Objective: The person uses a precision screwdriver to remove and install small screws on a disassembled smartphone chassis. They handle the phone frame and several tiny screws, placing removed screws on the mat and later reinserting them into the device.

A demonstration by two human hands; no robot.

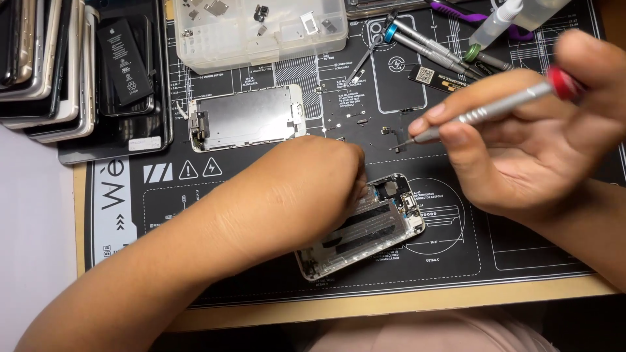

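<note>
Left hand (306, 189): closed, pressing down on the opened phone (372, 228) on the black mat (456, 254).
Right hand (521, 137): fingers pinching a screwdriver (489, 111).

- Bare strip of black work mat (548, 244) to the right of the opened phone body (365, 234): open passage.
- Left hand (306, 189) lying over the phone body, blocking approach from the left.
- Right hand (521, 137) with screwdriver (489, 111) held above the mat centre, tip near small loose parts (391, 140).
- Detached screen panel (248, 117) at upper centre; narrow gap between it and the left hand.
- Clear parts box (261, 29) closing the upper edge.
- Stack of phones (45, 65) and a battery (125, 58) filling the upper left.
- Spare screwdrivers (424, 42) and a squeeze bottle (505, 19) crowding the upper right.
</note>
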